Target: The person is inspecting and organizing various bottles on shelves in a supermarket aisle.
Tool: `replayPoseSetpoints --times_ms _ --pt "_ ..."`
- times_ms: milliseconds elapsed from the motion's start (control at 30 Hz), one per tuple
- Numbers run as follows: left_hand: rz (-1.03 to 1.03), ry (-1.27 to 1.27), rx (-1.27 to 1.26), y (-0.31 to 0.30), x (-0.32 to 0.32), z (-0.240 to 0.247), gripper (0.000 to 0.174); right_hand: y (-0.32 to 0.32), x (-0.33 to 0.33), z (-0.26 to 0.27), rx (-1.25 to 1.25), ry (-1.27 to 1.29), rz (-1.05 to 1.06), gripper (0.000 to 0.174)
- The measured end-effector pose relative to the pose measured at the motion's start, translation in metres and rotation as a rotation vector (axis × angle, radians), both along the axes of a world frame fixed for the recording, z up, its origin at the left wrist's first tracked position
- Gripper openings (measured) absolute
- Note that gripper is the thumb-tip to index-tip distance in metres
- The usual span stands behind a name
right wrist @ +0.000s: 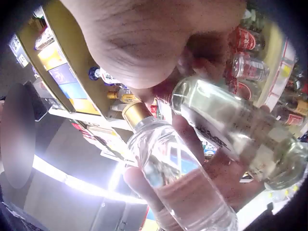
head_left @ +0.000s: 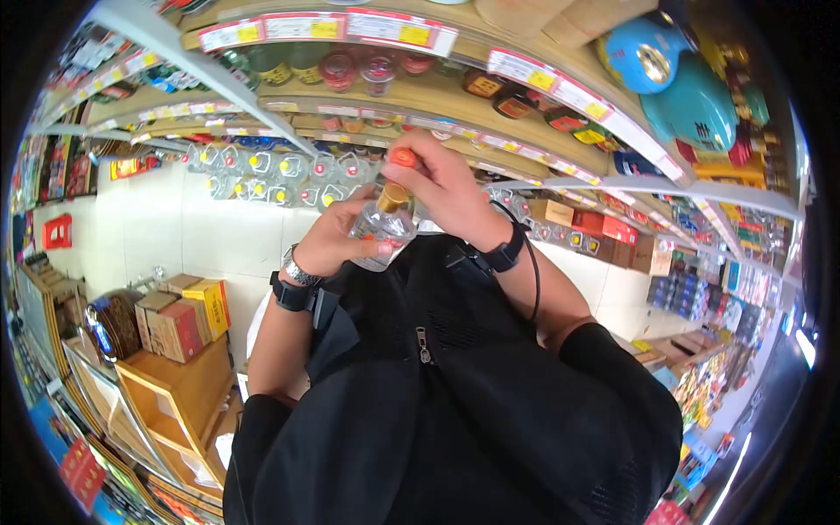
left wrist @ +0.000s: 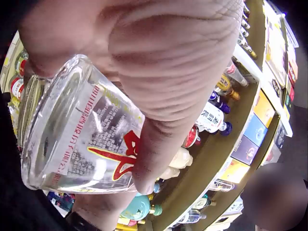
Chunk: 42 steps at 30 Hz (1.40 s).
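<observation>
Two clear glass liquor bottles are together in front of the chest. My left hand (head_left: pixel 337 238) grips the gold-capped bottle (head_left: pixel 382 227), its thumb across the front, where red characters show in the left wrist view. Beside it, in the right wrist view, the second bottle (right wrist: pixel 231 127) lies tilted against the left fingers, with dark lettering on its glass. My right hand (head_left: pixel 451 194) pinches the top of this second bottle by its red cap (head_left: pixel 402 157). The gold cap (right wrist: pixel 136 113) stands free of the right fingers. Clear liquid shows inside the gold-capped bottle.
Shelves of bottles with price tags (head_left: pixel 402 28) rise directly ahead. Large clear jugs (head_left: pixel 284 166) stand in rows on the floor beyond the hands. A blue ceramic bottle (head_left: pixel 643 57) is at upper right. Cartons (head_left: pixel 175 328) sit on a wooden cabinet (head_left: pixel 188 385) at left.
</observation>
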<state>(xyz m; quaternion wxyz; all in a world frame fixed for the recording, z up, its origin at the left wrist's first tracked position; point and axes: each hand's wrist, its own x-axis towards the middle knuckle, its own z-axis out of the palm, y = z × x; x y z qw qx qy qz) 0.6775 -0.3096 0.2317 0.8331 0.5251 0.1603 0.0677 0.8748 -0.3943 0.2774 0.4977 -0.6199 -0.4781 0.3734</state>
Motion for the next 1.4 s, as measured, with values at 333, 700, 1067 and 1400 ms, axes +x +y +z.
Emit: replayPoseSetpoints --times_ms 333,700,1067,1400 --pt "0.054 0.091 -0.163 -0.008 0.015 -0.004 0.042 -0.006 0.013 -0.012 0.138 0.052 -0.077 0.043" --pt "0.131 0.213 -0.050 -0.007 0.026 -0.018 0.044 -0.005 0.007 -0.018 -0.165 -0.080 0.055 0.029" --pt "0.549 0.063 -0.108 -0.005 0.016 -0.043 0.036 -0.056 0.091 -0.007 -0.093 -0.081 -0.103 0.020" --pt "0.585 0.025 -0.223 -0.008 0.006 -0.048 0.032 -0.086 0.228 -0.055 -0.257 -0.891 -0.457 0.027"
